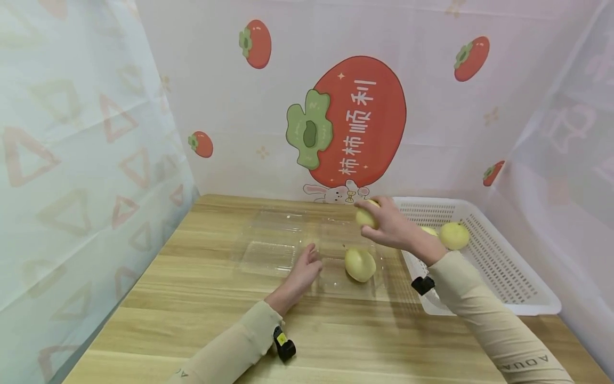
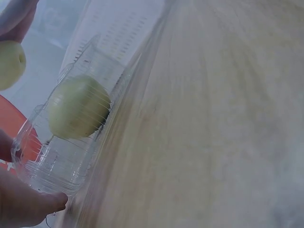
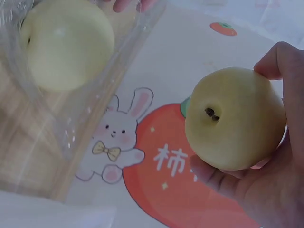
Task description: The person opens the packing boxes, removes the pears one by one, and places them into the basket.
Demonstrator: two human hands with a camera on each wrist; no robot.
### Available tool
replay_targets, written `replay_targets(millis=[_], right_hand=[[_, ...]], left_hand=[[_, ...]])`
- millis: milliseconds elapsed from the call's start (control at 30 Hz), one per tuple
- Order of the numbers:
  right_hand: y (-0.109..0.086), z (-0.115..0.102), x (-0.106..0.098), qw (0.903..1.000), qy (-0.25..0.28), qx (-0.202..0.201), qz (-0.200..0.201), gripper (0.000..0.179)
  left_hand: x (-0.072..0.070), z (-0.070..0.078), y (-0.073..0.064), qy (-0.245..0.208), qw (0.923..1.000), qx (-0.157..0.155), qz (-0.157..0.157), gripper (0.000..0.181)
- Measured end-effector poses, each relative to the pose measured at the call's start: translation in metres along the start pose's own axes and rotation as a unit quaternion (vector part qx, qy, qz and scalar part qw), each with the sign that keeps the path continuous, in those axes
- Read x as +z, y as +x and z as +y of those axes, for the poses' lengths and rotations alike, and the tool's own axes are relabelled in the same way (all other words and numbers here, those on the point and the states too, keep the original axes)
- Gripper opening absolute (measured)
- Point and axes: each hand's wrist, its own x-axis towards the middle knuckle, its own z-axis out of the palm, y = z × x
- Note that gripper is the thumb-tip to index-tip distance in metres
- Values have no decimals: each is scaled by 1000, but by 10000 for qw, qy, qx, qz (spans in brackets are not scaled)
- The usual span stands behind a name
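Note:
A pale yellow pear [image 3: 232, 118] is gripped between the thumb and fingers of my right hand [image 1: 395, 226], held up near the far right corner of a clear plastic box [image 1: 331, 282]. Another yellow pear [image 1: 360, 265] lies in the right half of that box, its stem pointing left. My left hand [image 1: 303, 271] pinches the box's middle edge, thumb and fingers on either side of the rim in the left wrist view. The clear lid half [image 1: 268, 256] lies spread open to the left on the wooden table.
A white perforated basket [image 1: 508, 266] stands on the right of the table, with a yellow pear [image 1: 454, 236] in it and another partly hidden behind my right forearm. A printed curtain [image 1: 230, 106] hangs behind the table's far edge, with further curtains at both sides.

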Motion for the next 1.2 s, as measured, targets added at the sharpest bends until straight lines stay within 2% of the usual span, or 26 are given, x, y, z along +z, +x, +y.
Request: replay_targets(millis=[400, 500, 800, 967, 1200], right_hand=[[-10, 29, -42, 9975, -99, 535, -441, 55], [-17, 37, -48, 9960, -147, 682, -555, 54], [-34, 61, -56, 9910, -520, 854, -894, 52], [-43, 76, -60, 9859, -696, 905, -1220, 51], [-54, 104, -63, 9834, -861, 759, -1402, 47]], left_hand=[[0, -3, 1, -22, 10000, 6, 52, 80], [1, -5, -1, -38, 10000, -90, 21, 82], [0, -5, -3, 7, 9999, -151, -13, 78], [-1, 0, -3, 69, 9998, -160, -77, 77], [-1, 1, -4, 125, 9998, -150, -64, 79]])
